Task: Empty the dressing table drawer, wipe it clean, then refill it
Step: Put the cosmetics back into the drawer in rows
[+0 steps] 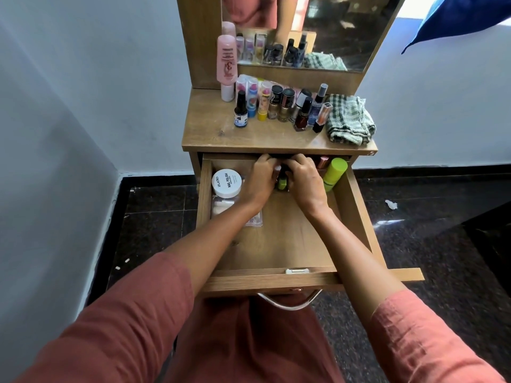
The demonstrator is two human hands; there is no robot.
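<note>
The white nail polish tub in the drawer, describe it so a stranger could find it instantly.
Look in the open drawer under the dressing table top. The tub sits in its far left corner, left of both hands. It is the only round white lid there, printed NAIL POLISH.

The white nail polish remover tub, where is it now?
The white tub lies in the open drawer, at its back left corner, just left of the left hand.

Head-worn view, steeply down, drawer (pixel 276 244) close

Bright daylight from upper right; sharp centre, wide-angle bending at edges, soft shadows.
</note>
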